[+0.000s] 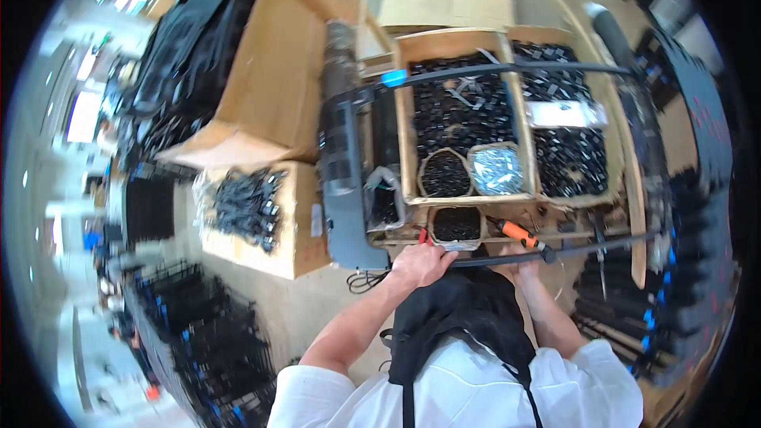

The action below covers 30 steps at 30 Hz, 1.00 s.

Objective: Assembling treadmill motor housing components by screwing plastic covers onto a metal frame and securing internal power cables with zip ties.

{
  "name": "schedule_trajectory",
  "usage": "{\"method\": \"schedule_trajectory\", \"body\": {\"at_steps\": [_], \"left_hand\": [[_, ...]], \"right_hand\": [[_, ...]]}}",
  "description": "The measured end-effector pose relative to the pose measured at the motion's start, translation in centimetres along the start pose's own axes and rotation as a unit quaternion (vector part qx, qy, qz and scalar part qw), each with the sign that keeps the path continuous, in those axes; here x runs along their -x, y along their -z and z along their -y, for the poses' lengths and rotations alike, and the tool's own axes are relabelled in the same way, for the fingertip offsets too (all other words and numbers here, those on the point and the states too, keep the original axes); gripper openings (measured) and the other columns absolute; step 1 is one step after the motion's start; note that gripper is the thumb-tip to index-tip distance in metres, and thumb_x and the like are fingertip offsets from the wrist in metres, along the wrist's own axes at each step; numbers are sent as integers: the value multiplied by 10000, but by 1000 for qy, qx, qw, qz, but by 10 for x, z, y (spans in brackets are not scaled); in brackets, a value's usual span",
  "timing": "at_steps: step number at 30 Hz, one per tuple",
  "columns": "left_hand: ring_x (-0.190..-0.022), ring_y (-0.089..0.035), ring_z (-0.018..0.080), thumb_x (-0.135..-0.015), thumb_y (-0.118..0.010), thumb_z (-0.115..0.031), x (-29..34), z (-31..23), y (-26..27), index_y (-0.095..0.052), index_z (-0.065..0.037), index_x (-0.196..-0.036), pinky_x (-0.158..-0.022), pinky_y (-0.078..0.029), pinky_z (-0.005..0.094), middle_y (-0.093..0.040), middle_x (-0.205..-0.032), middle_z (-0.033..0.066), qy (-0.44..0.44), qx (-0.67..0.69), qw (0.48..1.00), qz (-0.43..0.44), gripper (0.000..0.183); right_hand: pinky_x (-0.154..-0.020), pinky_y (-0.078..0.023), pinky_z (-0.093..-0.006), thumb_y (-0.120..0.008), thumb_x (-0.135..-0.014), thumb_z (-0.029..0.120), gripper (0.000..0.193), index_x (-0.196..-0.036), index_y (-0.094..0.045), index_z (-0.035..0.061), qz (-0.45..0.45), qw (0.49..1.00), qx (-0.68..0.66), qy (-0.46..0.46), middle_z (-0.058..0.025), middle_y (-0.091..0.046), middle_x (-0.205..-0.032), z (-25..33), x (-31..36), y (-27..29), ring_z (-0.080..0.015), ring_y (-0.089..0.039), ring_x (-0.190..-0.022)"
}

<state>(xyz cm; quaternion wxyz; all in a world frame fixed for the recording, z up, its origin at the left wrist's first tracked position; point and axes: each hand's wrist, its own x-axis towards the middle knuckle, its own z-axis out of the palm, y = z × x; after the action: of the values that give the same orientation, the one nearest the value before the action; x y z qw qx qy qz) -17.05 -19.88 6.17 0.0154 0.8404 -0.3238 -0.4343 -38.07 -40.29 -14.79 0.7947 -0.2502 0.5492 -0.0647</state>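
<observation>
A large black rectangular plastic frame lies across the bench in front of me, with a wide panel on its left side and thin rails elsewhere. My left hand is closed around its near rail, left of the middle. Farther right, my right hand is at the same rail, fingers showing on both sides of it; the rail hides part of this hand. Just beyond the rail lies an orange-and-black power screwdriver. A cut-open bag of small black parts stands between my hands, with something red beside it.
Inside the frame, a divided wooden tray holds many small black parts, plus a bag of silvery pieces. Cartons of black parts stand at left. Black frames are stacked at lower left and far right.
</observation>
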Motion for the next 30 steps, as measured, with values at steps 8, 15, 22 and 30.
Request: {"method": "schedule_trajectory", "body": {"at_steps": [8, 15, 22, 30], "left_hand": [[-1030, -734, 407, -1076, -413, -555, -3, 8, -4, -768, -85, -1101, -945, -566, 529, -770, -1057, 207, 16, 45, 998, -34, 589], [-914, -651, 330, -898, -742, -243, 30, 2, -54, -658, -90, -903, -779, -520, 451, -648, -932, 121, -176, 163, 788, -568, 174], [-932, -709, 252, -991, -667, -569, 52, 7, -153, -697, -31, -1195, -775, -574, 437, -733, -1128, 110, 9, 644, 747, -164, 576], [-1219, -617, 147, -1035, -656, -486, 4, 35, -193, -671, -188, -1282, -1033, -478, 385, -705, -1212, -6, -63, 951, 286, -93, 387]], "right_hand": [[-838, -596, -322, -758, -951, 292, 277, -1022, -800, 27, 441, 653, 611, 71, -51, -795, -959, 211, 139, -124, -173, -755, -903], [-1034, -503, -480, -517, -1068, 481, 580, -1308, -671, -24, 140, 352, 661, 648, -267, -711, -1230, 314, -65, -355, -423, -666, -1177], [-572, -471, -355, -577, -991, 685, 689, -873, -703, 19, 238, 496, 766, 331, -41, -588, -617, 317, -169, -410, -169, -594, -568], [-597, -422, -437, -565, -1073, 453, 513, -892, -647, -20, 263, 308, 705, 581, -164, -538, -634, 310, 39, -433, -273, -543, -601]]}}
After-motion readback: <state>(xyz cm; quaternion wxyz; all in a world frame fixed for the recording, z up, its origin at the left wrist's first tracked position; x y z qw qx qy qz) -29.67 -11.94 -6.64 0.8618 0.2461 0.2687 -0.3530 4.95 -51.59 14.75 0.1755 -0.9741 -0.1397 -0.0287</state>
